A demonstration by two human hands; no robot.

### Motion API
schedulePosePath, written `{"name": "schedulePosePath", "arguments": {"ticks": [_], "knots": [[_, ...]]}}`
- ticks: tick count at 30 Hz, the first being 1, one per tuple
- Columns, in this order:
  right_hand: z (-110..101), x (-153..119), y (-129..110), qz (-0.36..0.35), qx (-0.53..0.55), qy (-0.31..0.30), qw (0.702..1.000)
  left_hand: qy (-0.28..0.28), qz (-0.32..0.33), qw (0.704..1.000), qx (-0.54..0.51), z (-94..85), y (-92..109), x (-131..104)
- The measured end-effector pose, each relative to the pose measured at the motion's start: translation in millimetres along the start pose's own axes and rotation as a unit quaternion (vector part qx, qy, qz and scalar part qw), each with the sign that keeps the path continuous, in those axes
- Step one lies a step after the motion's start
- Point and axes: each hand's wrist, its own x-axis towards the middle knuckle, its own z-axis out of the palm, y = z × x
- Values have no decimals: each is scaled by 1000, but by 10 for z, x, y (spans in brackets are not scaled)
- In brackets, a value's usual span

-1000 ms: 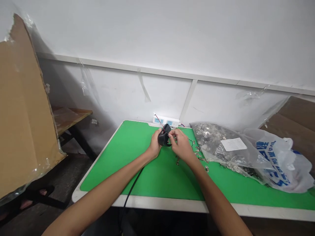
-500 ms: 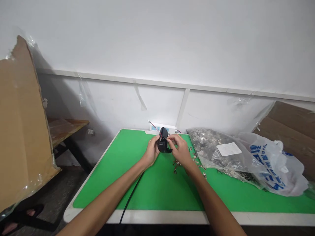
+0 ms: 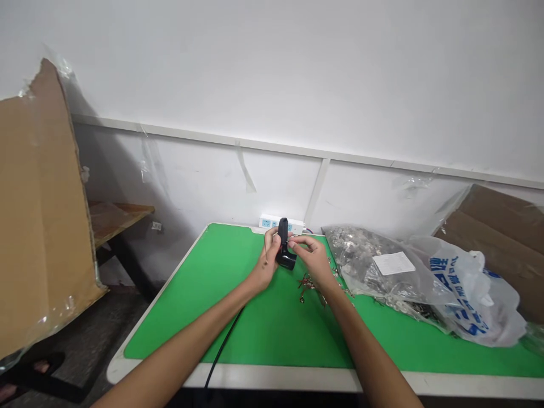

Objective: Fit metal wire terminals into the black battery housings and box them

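Note:
A black plastic part (image 3: 284,249) is held upright above the green mat (image 3: 238,272), turned edge-on to the camera. My left hand (image 3: 267,258) is closed round its left side. At its right side my right hand (image 3: 312,255) has thumb and forefinger pinched together; what lies between the fingertips is too small to make out. Small metal pieces with red wires (image 3: 306,282) lie on the mat under and beside my right hand. A black cable (image 3: 225,344) runs from below my left forearm over the table's front edge.
A white power strip (image 3: 267,221) lies at the table's back edge. On the right are a clear bag of metal parts (image 3: 361,255), a white plastic bag (image 3: 471,289) and brown cardboard (image 3: 497,238). Cardboard (image 3: 42,215) stands at the left, near a wooden table (image 3: 123,218).
The black part has been turned from showing its open inner side to edge-on. The thin red wire that stuck up from it no longer shows. The view has shifted slightly.

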Motion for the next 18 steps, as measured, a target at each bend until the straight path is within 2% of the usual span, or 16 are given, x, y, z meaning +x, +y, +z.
{"name": "schedulePosePath", "arguments": {"ticks": [3, 5, 9, 13, 18], "knots": [[2, -10, -22, 66, 115, -3, 991, -26, 56, 996, 67, -28, 32, -52], [-8, -20, -46, 90, 151, -25, 984, -47, 97, 987, 115, -66, 54, -70], [-38, -27, -76, 90, 154, -71, 981, -110, 151, 956, 226, -153, 110, -54], [-57, -18, -92, 108, 163, -84, 977, -139, 194, 916, 323, -189, 206, -11], [-104, -20, -170, 152, 143, -100, 973, -171, 211, 889, 369, -226, 256, 28]]}}
